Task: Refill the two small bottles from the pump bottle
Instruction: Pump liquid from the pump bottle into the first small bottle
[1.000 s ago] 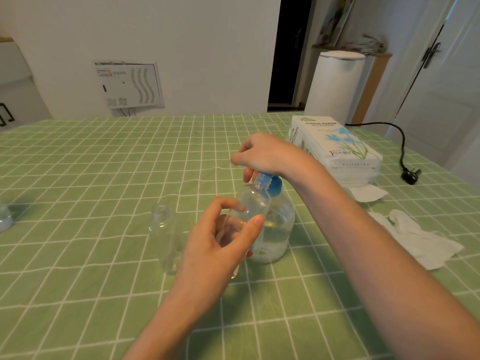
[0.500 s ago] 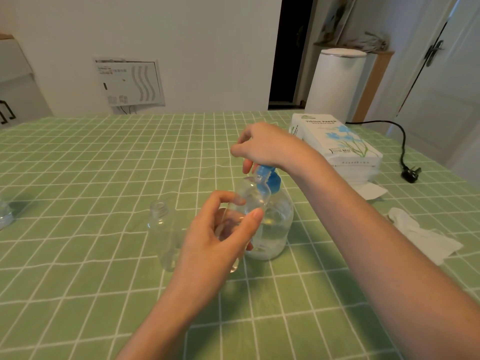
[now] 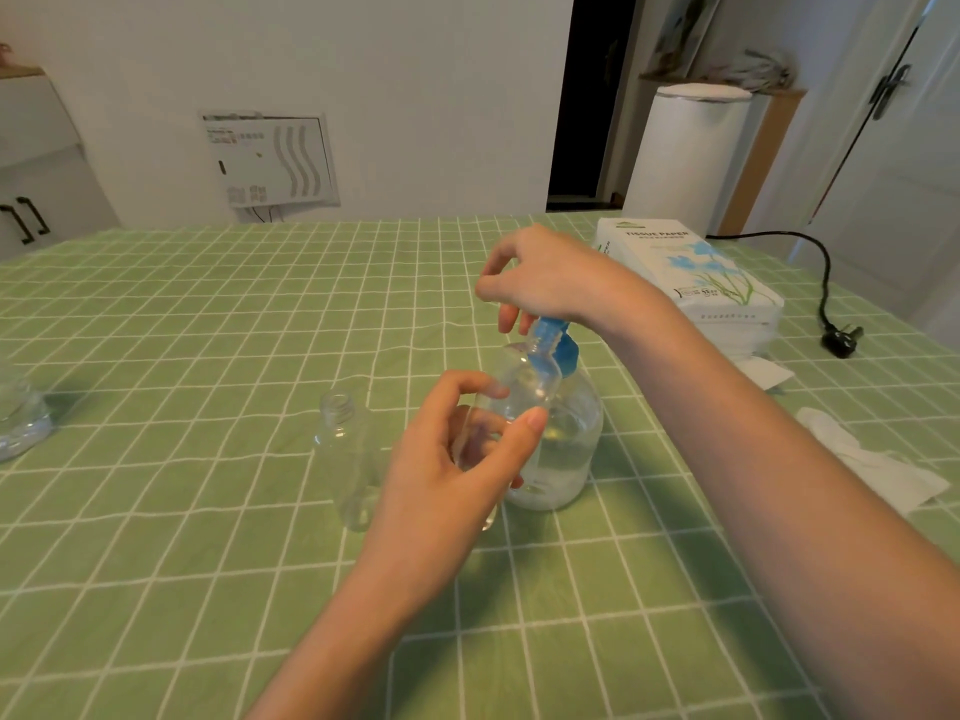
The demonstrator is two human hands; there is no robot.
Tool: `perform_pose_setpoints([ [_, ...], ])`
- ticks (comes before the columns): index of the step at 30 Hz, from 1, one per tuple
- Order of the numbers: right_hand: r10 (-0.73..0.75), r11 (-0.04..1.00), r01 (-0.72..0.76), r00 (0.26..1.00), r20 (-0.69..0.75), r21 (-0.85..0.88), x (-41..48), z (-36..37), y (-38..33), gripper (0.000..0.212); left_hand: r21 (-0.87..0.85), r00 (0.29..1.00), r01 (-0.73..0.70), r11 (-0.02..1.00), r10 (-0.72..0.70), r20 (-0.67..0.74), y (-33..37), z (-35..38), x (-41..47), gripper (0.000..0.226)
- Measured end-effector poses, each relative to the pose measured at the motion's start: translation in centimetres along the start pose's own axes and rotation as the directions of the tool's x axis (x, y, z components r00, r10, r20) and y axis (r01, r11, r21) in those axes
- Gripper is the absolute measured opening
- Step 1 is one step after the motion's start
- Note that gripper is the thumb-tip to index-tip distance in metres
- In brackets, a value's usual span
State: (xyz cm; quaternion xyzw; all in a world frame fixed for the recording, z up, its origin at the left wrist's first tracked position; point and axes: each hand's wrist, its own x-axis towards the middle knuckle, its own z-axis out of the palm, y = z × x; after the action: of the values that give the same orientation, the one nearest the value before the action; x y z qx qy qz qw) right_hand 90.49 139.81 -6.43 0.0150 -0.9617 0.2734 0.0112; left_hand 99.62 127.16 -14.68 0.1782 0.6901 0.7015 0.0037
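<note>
Green table (image 3: 156, 563) is lying open to the left; a tissue pack (image 3: 696, 272) is sitting at its right edge. The left hand (image 3: 447, 475) is curling round a small bottle (image 3: 530, 381), tilting its mouth toward the spout of the upright pump bottle (image 3: 571, 444). The right hand (image 3: 550, 272) is arching over the pump head (any grip is hidden). The second small bottle (image 3: 343, 459) is standing upright just left.
</note>
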Motion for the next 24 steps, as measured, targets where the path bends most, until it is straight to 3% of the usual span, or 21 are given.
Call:
perform_pose_setpoints([
  [10, 0.052, 0.998, -0.053, 0.998, 0.032, 0.041, -0.2, 0.7, 0.4, 0.038, 0.013, 1.000, 0.006, 1.000, -0.006, -0.006, -0.5, -0.1, -0.2, 0.034],
  [16, 0.003, 1.000, -0.003, 1.000, 0.006, 0.026, -0.2, 0.0, 0.0, 0.023, -0.002, 1.000, 0.004, 1.000, -0.004, -0.006, 0.0, 0.0, -0.1, 0.037],
  [24, 0.033, 0.999, -0.034, 0.998, 0.048, 0.021, -0.3, -0.1, -0.1, 0.034, 0.020, 1.000, -0.009, 1.000, 0.009, 0.004, 0.1, 0.0, -0.1, 0.035],
])
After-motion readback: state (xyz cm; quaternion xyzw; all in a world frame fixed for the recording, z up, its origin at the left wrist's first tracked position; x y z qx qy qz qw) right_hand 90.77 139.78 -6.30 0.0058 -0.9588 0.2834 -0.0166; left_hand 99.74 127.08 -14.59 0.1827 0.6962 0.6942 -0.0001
